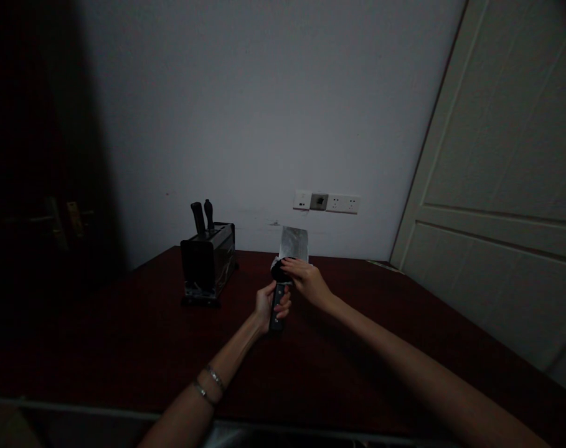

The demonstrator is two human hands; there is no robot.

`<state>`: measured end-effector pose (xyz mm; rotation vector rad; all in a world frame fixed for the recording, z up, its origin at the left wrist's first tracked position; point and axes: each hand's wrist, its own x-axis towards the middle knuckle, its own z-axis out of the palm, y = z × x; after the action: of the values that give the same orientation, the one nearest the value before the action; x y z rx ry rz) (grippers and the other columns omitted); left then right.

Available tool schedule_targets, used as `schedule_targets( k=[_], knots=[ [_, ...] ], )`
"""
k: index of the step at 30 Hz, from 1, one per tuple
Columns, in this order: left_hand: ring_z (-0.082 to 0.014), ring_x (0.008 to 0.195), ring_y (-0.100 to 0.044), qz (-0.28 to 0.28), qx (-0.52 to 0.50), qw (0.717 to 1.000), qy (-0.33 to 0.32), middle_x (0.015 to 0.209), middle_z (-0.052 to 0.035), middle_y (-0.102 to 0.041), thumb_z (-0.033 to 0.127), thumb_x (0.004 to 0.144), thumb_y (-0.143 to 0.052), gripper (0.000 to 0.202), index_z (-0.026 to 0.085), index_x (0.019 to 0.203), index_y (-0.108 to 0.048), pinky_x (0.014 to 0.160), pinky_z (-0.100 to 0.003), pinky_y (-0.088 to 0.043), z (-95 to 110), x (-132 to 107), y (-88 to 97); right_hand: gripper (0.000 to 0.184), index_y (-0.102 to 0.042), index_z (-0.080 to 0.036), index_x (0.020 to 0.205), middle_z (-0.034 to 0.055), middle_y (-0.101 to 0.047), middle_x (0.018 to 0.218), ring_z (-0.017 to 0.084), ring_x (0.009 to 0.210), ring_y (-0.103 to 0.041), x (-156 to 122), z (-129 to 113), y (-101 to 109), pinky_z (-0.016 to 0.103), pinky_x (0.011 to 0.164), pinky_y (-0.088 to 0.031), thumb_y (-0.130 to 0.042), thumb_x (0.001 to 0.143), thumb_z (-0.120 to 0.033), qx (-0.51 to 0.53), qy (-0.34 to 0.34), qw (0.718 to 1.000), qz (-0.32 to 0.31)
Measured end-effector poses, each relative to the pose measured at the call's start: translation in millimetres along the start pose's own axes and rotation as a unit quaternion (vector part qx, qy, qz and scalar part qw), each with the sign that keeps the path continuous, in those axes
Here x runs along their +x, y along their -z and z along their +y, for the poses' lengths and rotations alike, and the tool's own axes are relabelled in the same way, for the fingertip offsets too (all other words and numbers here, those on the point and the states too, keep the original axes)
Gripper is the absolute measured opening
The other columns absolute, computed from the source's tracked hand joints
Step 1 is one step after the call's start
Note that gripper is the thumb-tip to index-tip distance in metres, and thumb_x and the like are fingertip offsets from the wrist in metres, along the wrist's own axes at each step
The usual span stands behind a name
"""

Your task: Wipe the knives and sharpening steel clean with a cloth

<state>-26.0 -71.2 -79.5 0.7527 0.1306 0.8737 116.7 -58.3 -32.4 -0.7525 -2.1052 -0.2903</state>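
Note:
My left hand (269,303) is wrapped around the black riveted handle of a cleaver (294,241). Its wide, pale metal blade points up and away from me. My right hand (306,279) presses a dark cloth with whitish edges (279,270) against the lower part of the blade, near the handle. Cloth and fingers together hide that part of the blade. Left of my hands stands a knife block (199,269) with two black handles (203,216) sticking out of its top.
Everything rests on a dark red-brown table (339,367), whose near edge runs below my forearms. Behind it rises a pale wall with a row of sockets (327,201). A light panelled door (492,205) flanks the right side. The left is in deep shadow.

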Motion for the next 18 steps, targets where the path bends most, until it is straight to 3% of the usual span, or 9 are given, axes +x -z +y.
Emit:
schedule_targets(
  k=[6,10,14,18],
  knots=[
    [-0.0034,0.033,-0.016,-0.027,0.02,0.999,0.027,0.047,0.0044,-0.034,0.042,0.087,-0.033,0.038,0.012,0.07,-0.049,0.028,-0.014,-0.018,-5,0,-1.0,0.03,-0.068,-0.024,0.094,0.0039,-0.065,0.108,0.02,0.106,-0.057,45,47,18,0.039,0.094,-0.044,-0.05,0.077,-0.007,-0.021,-0.057,0.994,0.086],
    [-0.0033,0.033,-0.016,-0.033,0.036,0.998,0.029,0.047,0.0044,-0.035,0.044,0.085,-0.035,0.038,0.012,0.071,-0.048,0.028,-0.014,-0.018,-4,-1,-1.8,0.026,-0.069,-0.02,0.093,0.0068,-0.066,0.105,0.021,0.1,-0.06,62,67,27,0.039,0.091,-0.046,-0.05,0.078,-0.01,-0.03,-0.086,0.987,0.13],
    [-0.0031,0.033,-0.017,-0.035,0.031,0.998,0.04,0.047,0.0041,-0.035,0.043,0.085,-0.036,0.037,0.012,0.071,-0.049,0.028,-0.014,-0.018,-3,-3,-3.7,0.026,-0.068,-0.021,0.094,0.0064,-0.065,0.109,0.021,0.105,-0.058,50,64,30,0.04,0.094,-0.043,-0.05,0.079,-0.011,-0.033,-0.087,0.986,0.139],
    [-0.0033,0.033,-0.018,-0.034,0.008,0.999,0.032,0.048,0.0041,-0.035,0.04,0.085,-0.036,0.034,0.011,0.071,-0.048,0.028,-0.014,-0.019,-2,-1,-2.9,0.028,-0.067,-0.022,0.097,0.0062,-0.064,0.11,0.02,0.108,-0.056,10,38,23,0.041,0.096,-0.042,-0.05,0.079,-0.01,-0.014,-0.06,0.993,0.098]
  ],
)
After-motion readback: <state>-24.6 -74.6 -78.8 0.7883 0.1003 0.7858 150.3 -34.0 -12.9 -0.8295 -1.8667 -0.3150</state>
